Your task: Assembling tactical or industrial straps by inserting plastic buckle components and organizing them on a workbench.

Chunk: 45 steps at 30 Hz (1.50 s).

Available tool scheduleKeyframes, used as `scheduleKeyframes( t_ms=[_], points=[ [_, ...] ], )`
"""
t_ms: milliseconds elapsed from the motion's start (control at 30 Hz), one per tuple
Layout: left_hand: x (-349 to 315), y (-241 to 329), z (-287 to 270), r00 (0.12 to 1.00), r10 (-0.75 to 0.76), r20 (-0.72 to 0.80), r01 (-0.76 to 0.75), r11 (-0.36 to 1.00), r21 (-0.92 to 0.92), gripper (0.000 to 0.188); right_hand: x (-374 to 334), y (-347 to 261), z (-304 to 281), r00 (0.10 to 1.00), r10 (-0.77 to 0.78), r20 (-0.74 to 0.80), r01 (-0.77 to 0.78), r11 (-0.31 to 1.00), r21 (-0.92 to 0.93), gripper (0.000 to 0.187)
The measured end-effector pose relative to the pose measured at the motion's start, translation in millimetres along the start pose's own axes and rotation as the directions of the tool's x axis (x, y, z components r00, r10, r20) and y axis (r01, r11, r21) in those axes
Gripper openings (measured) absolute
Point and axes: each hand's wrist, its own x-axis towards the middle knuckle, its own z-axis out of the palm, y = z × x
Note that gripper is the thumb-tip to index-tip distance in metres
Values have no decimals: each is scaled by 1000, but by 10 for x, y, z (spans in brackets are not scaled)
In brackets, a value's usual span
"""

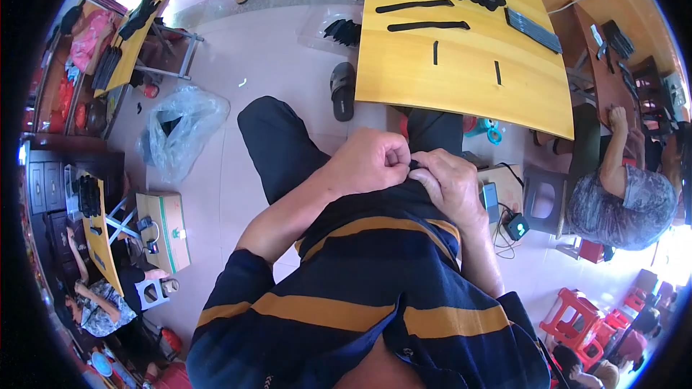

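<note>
One shirt [339, 274] lies before two hands [371, 162] [453, 181] holding one black piece [414, 165].

Bright indoor daylight, strongest at the far right, where white glare wipes out detail beside a seated person [623, 205]. The yellow table [465, 83] ahead of me is evenly lit; the pale floor [209, 202] carries a soft, faintly violet sheen. At left, a dark cabinet [47, 198] sinks into dimness. My left hand [369, 163] and right hand [450, 181] look reasonably sharp, but the small black piece [413, 165] between them is too tiny to make out. The fisheye lens bends straight edges, squeezes things near the rim and leaves 4 black corners.
</note>
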Motion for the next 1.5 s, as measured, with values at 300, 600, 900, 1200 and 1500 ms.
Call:
scheduleKeyframes(
  t_ms=[300,600,900,1200,1500],
  points=[
    [-10,-14,51,995,61,-82,-56,996,71,5,47,-5,-18,999,8,37,-7,999,-33,25],
    [-6,-38,154,968,127,-219,-100,986,130,5,74,48,11,999,-16,43,18,998,-55,25],
    [102,-213,309,938,180,-295,-181,983,23,10,44,113,49,999,19,31,-19,1000,7,25],
    [137,-301,452,887,248,-390,-268,963,2,12,63,113,25,994,102,23,-104,991,83,20],
    [209,-176,501,881,269,-389,-249,963,103,17,63,202,-13,981,196,3,-193,960,202,14]
  ],
)
